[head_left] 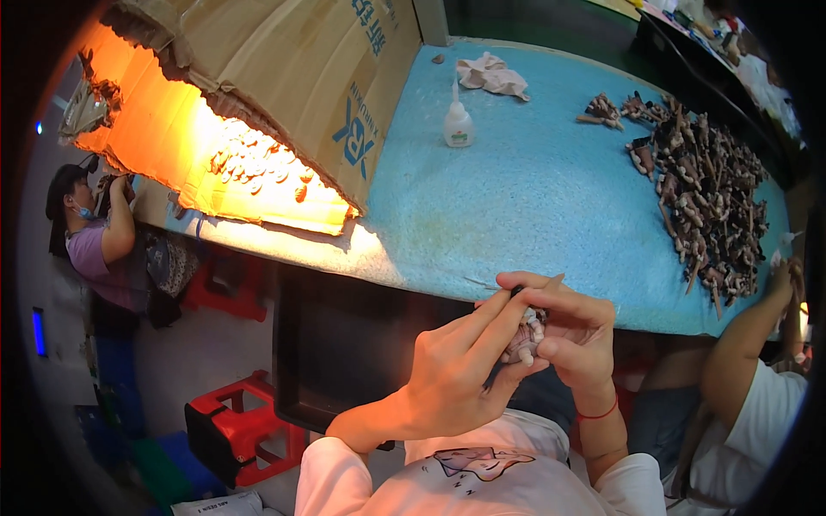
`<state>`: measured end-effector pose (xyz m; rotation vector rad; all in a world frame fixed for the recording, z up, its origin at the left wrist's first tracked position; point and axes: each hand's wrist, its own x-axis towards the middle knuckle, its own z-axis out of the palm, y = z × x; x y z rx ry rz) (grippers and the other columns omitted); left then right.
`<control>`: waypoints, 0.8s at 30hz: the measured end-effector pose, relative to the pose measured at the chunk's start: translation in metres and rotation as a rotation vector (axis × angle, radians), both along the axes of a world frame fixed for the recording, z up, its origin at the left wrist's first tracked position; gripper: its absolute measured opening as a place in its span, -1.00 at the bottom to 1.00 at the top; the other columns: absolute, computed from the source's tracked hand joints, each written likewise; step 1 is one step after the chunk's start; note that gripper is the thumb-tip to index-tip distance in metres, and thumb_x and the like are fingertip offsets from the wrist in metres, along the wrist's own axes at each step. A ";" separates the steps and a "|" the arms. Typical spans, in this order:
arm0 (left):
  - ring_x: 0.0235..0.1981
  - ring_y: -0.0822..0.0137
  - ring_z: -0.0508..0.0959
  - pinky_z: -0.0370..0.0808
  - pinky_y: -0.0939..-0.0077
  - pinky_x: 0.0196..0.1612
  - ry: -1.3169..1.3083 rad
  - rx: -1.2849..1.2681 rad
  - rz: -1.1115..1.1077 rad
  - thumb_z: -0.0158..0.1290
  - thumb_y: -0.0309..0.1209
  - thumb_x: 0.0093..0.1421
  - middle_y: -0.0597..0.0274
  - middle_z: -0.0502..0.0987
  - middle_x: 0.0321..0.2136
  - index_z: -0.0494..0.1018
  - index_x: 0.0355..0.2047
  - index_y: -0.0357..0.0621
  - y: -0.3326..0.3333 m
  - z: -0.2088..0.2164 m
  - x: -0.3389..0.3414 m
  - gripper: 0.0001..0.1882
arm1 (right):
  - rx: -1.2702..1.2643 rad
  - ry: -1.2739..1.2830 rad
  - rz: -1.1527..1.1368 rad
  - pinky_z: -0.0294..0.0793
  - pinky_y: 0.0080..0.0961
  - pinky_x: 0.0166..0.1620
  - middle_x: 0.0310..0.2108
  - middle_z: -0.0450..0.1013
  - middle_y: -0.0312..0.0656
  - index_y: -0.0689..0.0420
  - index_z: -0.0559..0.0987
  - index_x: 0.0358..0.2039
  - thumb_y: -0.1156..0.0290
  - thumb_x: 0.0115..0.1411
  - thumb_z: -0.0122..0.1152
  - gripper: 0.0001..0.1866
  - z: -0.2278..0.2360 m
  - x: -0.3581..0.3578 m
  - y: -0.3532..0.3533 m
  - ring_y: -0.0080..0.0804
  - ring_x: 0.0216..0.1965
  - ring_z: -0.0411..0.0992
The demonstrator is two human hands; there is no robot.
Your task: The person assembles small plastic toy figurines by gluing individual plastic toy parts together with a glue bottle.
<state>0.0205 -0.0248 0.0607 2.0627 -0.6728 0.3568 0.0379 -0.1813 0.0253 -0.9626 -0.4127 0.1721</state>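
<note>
Just off the table's front edge, both my hands are closed around a small painted figurine (526, 338), pale with dark parts on top. My left hand (456, 365) grips it from the left, fingers stretched across its top. My right hand (582, 337), with a thin red cord at the wrist, pinches it from the right between thumb and fingers. Much of the figurine is hidden behind my fingers. A thin, pointed sliver (478, 282) shows beside my fingertips; its kind cannot be made out.
On the blue tabletop (508, 206) stand a white squeeze bottle (458, 125) and a crumpled cloth (492, 76). Many similar figurines on sticks (710, 193) are piled right. A torn cardboard box (301, 77) holds small brightly lit pieces (258, 163). A co-worker's arm (747, 331) is close at right.
</note>
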 end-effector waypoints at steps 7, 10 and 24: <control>-0.49 0.20 0.54 0.47 0.55 -0.51 0.054 0.022 0.005 0.23 -0.47 -0.17 -0.12 0.45 -0.25 0.32 -0.12 -0.43 -0.003 0.001 0.002 -0.43 | 0.090 0.067 0.009 0.40 -0.35 -0.05 -0.02 0.24 0.25 0.38 0.44 -0.14 0.64 -0.10 0.16 -0.59 -0.007 0.001 0.000 -0.18 -0.04 0.32; -0.50 0.20 0.54 0.46 0.56 -0.52 0.075 0.066 0.012 0.23 -0.46 -0.16 -0.11 0.45 -0.25 0.32 -0.12 -0.43 -0.004 0.003 0.002 -0.43 | 0.112 0.089 0.013 0.39 -0.34 -0.04 -0.03 0.25 0.25 0.38 0.45 -0.15 0.64 -0.11 0.16 -0.59 -0.007 0.001 0.000 -0.18 -0.03 0.31; -0.52 0.13 0.53 0.43 0.53 -0.47 0.121 0.081 -0.034 0.14 -0.49 -0.08 -0.04 0.47 -0.47 0.34 -0.18 -0.43 -0.017 0.008 0.010 -0.57 | 0.091 0.166 -0.006 0.37 -0.43 -0.03 0.00 0.25 0.15 0.32 0.46 -0.14 0.64 -0.05 0.17 -0.62 -0.007 0.000 -0.008 -0.27 -0.06 0.33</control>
